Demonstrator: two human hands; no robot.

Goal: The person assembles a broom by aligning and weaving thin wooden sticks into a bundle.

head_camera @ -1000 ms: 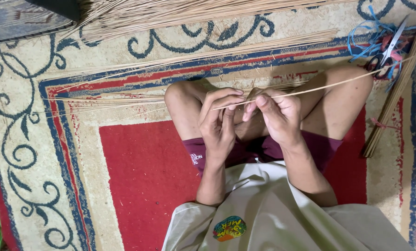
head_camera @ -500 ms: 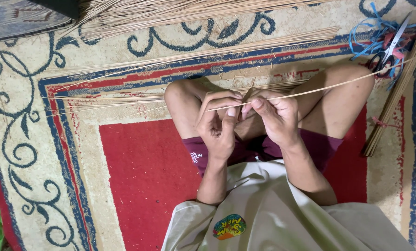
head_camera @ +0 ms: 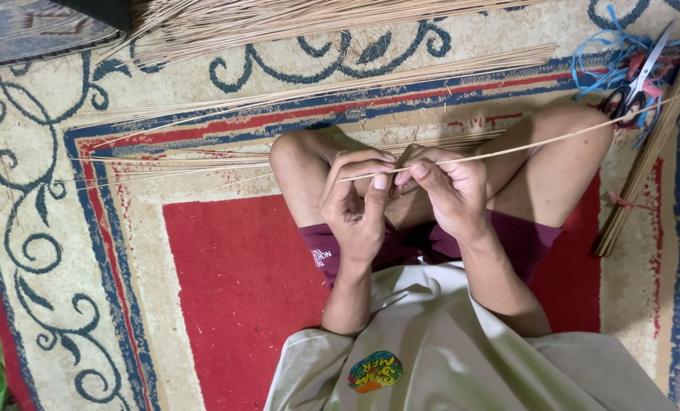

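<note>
Little has moved since earlier: both hands stay pinched on one long thin tan palm-leaf rib (head_camera: pixel 553 138), left hand (head_camera: pixel 359 205) near its end, right hand (head_camera: pixel 450 194) just beside. Many loose tan ribs (head_camera: pixel 317 91) lie unworked on the patterned carpet (head_camera: pixel 226 304), so much seems left.

No packages, signs or screens show here. Two printed marks sit on the clothing: a small white print (head_camera: pixel 321 257) on the maroon shorts, just below the left hand (head_camera: pixel 357 205) by its wrist, and a round patch (head_camera: pixel 375 371) in yellow, green and orange on the pale shirt, well below both hands and nearer the left forearm.
</note>
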